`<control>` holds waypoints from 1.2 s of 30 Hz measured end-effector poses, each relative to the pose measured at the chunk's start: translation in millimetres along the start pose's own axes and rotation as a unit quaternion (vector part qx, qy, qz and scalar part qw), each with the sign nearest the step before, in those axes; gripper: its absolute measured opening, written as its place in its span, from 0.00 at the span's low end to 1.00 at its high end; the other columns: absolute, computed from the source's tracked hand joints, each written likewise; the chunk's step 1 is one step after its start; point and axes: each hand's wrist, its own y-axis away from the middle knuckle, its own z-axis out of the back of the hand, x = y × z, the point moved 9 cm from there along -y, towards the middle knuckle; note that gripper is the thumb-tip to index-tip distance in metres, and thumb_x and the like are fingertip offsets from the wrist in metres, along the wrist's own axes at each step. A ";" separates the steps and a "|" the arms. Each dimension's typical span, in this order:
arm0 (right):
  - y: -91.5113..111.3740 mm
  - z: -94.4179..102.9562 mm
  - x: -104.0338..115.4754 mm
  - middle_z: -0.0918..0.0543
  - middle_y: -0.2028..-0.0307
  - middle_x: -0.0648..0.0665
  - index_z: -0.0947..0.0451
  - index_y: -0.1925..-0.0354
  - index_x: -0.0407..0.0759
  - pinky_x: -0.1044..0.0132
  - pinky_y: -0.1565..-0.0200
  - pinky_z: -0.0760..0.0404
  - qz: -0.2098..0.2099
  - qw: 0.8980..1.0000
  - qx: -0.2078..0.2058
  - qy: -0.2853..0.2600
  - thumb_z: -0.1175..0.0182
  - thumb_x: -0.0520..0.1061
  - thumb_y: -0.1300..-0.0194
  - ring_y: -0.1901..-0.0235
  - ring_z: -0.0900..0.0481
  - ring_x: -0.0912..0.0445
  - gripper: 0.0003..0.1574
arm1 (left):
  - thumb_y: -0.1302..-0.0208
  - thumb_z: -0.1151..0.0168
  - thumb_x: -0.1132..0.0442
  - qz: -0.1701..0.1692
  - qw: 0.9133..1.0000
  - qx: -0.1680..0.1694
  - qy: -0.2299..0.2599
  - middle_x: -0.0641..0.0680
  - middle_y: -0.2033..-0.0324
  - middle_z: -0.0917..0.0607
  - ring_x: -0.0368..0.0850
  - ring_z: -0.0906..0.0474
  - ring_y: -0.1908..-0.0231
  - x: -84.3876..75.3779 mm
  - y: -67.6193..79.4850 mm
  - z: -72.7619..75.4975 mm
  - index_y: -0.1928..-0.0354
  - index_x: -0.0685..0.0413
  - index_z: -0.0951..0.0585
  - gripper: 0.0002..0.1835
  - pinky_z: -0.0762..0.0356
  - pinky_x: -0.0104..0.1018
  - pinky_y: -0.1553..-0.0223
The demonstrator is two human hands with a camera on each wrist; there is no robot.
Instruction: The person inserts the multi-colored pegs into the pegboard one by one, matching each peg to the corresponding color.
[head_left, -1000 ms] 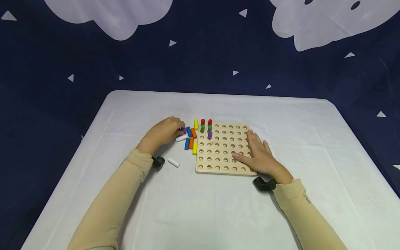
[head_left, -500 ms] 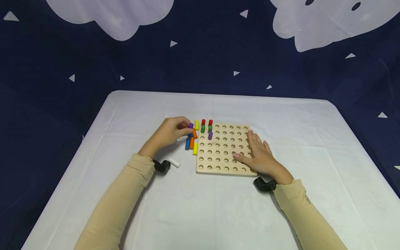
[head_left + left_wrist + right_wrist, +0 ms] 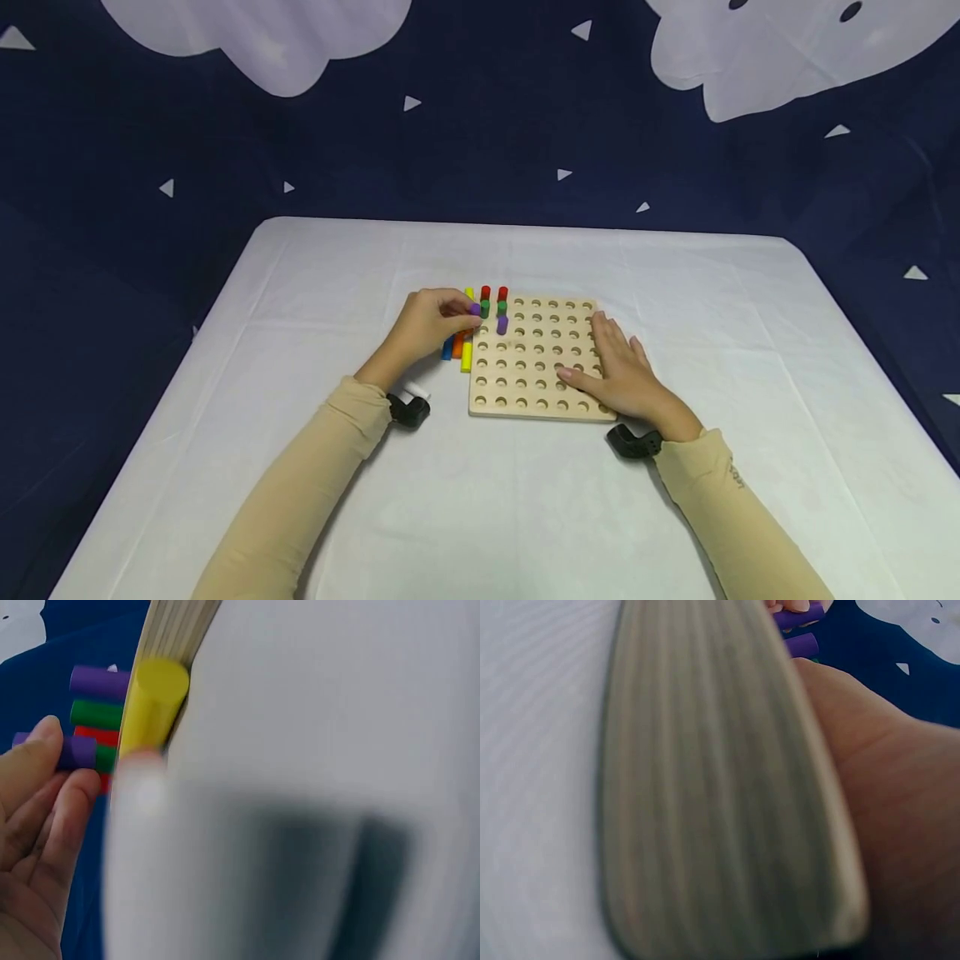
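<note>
My left hand (image 3: 426, 323) pinches a purple peg (image 3: 75, 752) between thumb and fingers, over the left edge of a wooden pegboard (image 3: 531, 358). Beside that peg stands a green peg (image 3: 485, 309) in the board. Two red pegs (image 3: 503, 293), another green one and a second purple peg (image 3: 502, 325) also stand upright in its upper left holes. With fingers spread, my right hand (image 3: 628, 377) rests flat on the board's right edge. In the right wrist view the board's side edge (image 3: 712, 787) fills the middle.
Left of the board lie yellow pegs (image 3: 467, 357), an orange peg (image 3: 457, 346) and a blue peg (image 3: 447, 348), partly hidden by my left hand. A white peg (image 3: 417, 390) lies near the left wrist camera (image 3: 409, 412). White cloth (image 3: 525, 508) covers the table.
My left hand has lifted the purple peg from the loose pegs and carried it right to the board's left edge. The right hand stays in place on the board.
</note>
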 end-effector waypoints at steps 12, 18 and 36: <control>0.1 -0.6 0.0 0.71 0.21 0.42 0.79 0.23 0.46 0.38 0.26 0.74 -0.001 1.000 0.001 0.001 0.47 0.78 0.38 0.21 0.71 0.42 0.72 | 0.40 0.28 0.56 -0.012 0.998 0.011 -0.061 0.46 0.68 0.11 0.40 0.19 0.68 -8.5 -0.4 -12.4 0.62 0.50 0.12 0.08 0.21 0.33 0.62; -0.4 -0.5 -1.5 0.71 0.21 0.42 0.80 0.23 0.46 0.38 0.26 0.74 -0.002 1.000 0.001 0.003 0.47 0.78 0.38 0.21 0.72 0.43 0.72 | 0.40 0.28 0.55 -0.007 0.998 0.014 -0.066 0.46 0.67 0.11 0.40 0.18 0.66 -9.9 -0.6 -14.0 0.61 0.49 0.12 0.08 0.20 0.33 0.61; -1.1 -1.1 -2.0 0.72 0.21 0.42 0.79 0.23 0.45 0.38 0.26 0.74 -0.004 1.000 0.006 0.003 0.48 0.79 0.38 0.21 0.72 0.43 0.73 | 0.42 0.27 0.54 0.031 0.999 0.006 -0.030 0.47 0.65 0.10 0.42 0.17 0.60 0.3 -1.4 -13.7 0.59 0.50 0.11 0.12 0.19 0.37 0.54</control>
